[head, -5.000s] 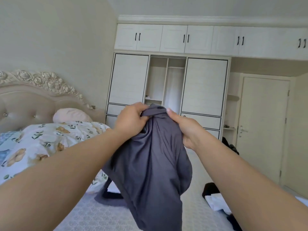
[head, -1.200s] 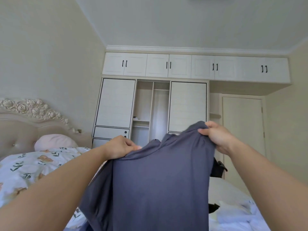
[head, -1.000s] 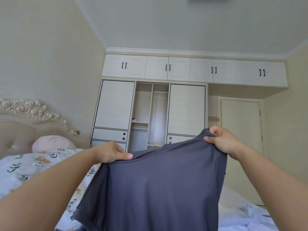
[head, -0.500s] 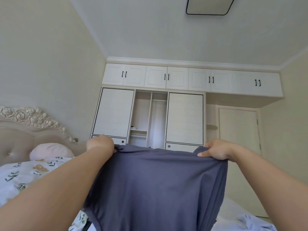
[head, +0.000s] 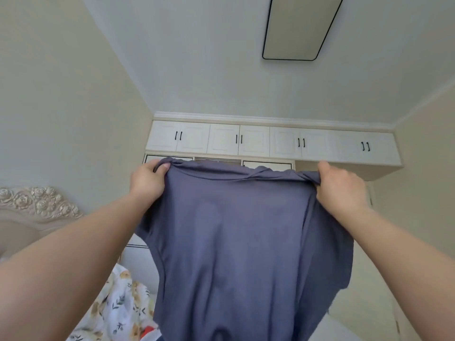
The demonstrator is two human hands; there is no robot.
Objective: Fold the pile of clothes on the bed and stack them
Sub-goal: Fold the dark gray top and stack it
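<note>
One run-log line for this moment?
phase: spreading | left hand: grips grey garment | right hand: grips it | garment: held up, unfolded

The garment (head: 236,242) is a plain slate grey-blue with no print. The quilt (head: 118,308) is white with tan flowers and dark green leaves. The cabinets (head: 270,141) are white with black handles. The headboard (head: 37,205) is beige. The ceiling light (head: 301,27) has a black rim.
</note>
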